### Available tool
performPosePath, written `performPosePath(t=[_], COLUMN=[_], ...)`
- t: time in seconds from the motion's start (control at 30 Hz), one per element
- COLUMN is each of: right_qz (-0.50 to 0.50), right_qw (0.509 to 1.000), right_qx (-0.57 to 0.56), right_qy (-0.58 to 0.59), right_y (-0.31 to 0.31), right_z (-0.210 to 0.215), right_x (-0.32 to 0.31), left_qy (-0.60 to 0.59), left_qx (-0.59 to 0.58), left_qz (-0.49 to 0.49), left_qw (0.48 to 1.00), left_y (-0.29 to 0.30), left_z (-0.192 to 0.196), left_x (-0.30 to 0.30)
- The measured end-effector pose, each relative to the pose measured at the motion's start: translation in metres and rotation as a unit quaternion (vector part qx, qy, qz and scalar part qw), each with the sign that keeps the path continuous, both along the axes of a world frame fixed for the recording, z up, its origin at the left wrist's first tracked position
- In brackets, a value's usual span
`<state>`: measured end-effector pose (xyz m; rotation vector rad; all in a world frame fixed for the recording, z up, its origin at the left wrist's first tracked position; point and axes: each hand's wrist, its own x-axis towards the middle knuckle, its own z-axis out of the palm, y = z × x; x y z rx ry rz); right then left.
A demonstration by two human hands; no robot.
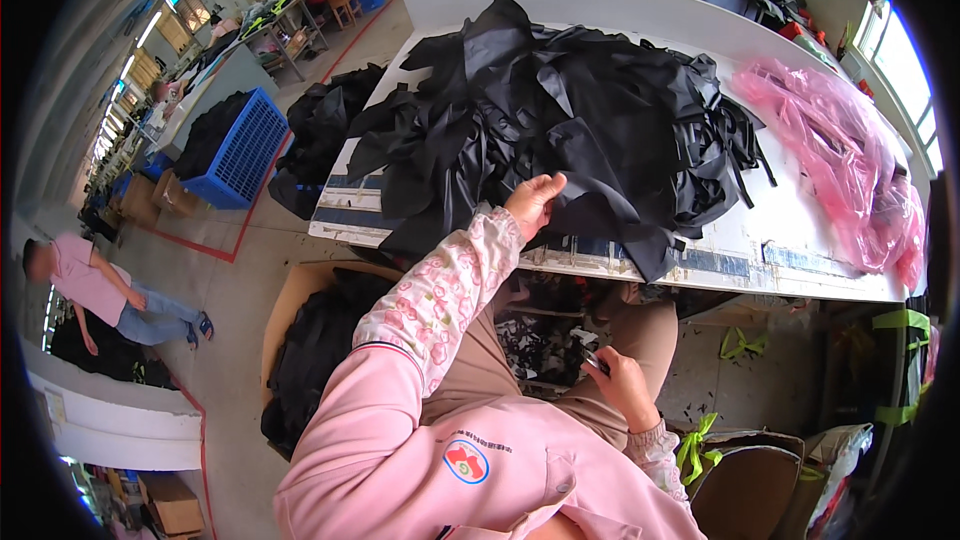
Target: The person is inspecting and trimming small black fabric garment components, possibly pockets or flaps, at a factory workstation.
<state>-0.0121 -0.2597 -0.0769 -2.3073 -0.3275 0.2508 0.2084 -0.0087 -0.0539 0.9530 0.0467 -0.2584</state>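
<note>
A big heap of black fabric pieces [560,110] lies on the white table [790,240]. My left hand [533,202] reaches up to the near edge of the heap and pinches a black piece there. My right hand [615,372] rests low over my lap, below the table edge, closed around a small dark tool [594,361] that I cannot make out clearly. Both arms wear pink sleeves, the left with a floral cuff.
Crumpled pink plastic bags [850,160] lie on the table's right side. A cardboard box of black fabric [310,350] stands on the floor at my left, a blue crate [240,150] farther off. A person in pink [95,290] sits at the far left.
</note>
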Motion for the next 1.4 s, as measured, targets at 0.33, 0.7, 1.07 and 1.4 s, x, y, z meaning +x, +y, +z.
performPosePath(t=[0.33, 0.7, 1.07, 1.4], right_qz=[-0.005, -0.099, -0.001, -0.056], right_qw=[0.998, 0.963, 0.891, 0.934], right_qx=[0.055, 0.221, 0.408, 0.345], right_qy=[0.022, -0.116, -0.201, -0.070], right_y=[0.013, 0.026, 0.056, 0.051], right_z=[0.009, 0.040, 0.118, 0.019], right_x=[0.011, 0.057, 0.069, 0.108], left_qy=[-0.004, -0.182, -0.200, -0.237], left_qx=[-0.182, -0.257, -0.290, -0.363], left_qz=[0.050, -0.056, -0.199, -0.246], left_qw=[0.982, 0.947, 0.914, 0.867], left_y=[0.017, 0.048, 0.032, 0.097], left_z=[0.049, 0.221, 0.255, 0.209], left_x=[0.018, -0.061, -0.130, -0.149])
